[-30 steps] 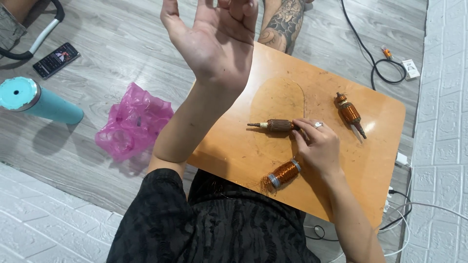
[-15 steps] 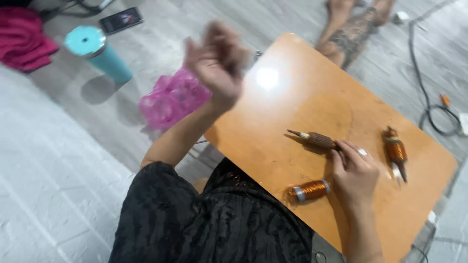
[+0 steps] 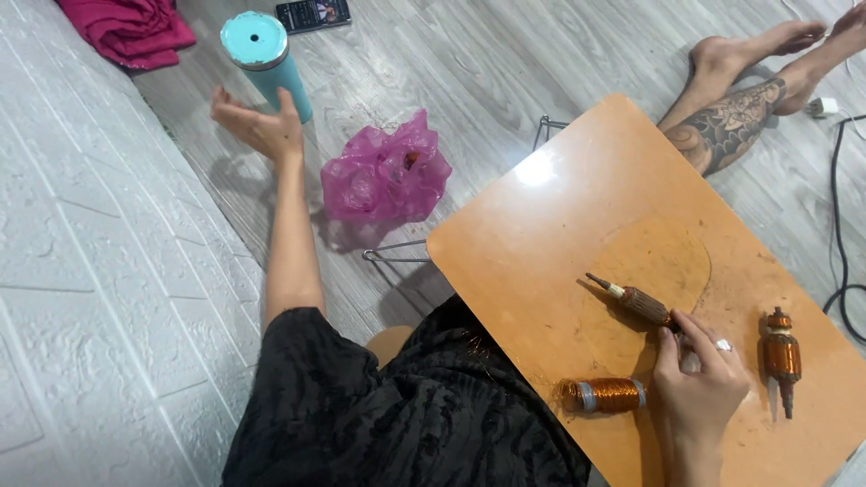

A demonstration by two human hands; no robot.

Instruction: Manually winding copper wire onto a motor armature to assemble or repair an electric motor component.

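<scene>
Grey wood-grain planks run under a low, glossy orange table (image 3: 559,225) with rounded corners and a scuffed, dusty patch. On it the right hand (image 3: 696,388) pinches the end of a dark ribbed rotor (image 3: 642,303) with a thin shaft, fingers closed on it, between a shiny copper coil (image 3: 603,395) and a second copper-wound rotor (image 3: 781,357). Off to the side the left hand (image 3: 262,126) is spread open, holding nothing, just beside a smooth teal tumbler (image 3: 267,56), near a crinkled pink plastic bag (image 3: 386,173).
</scene>
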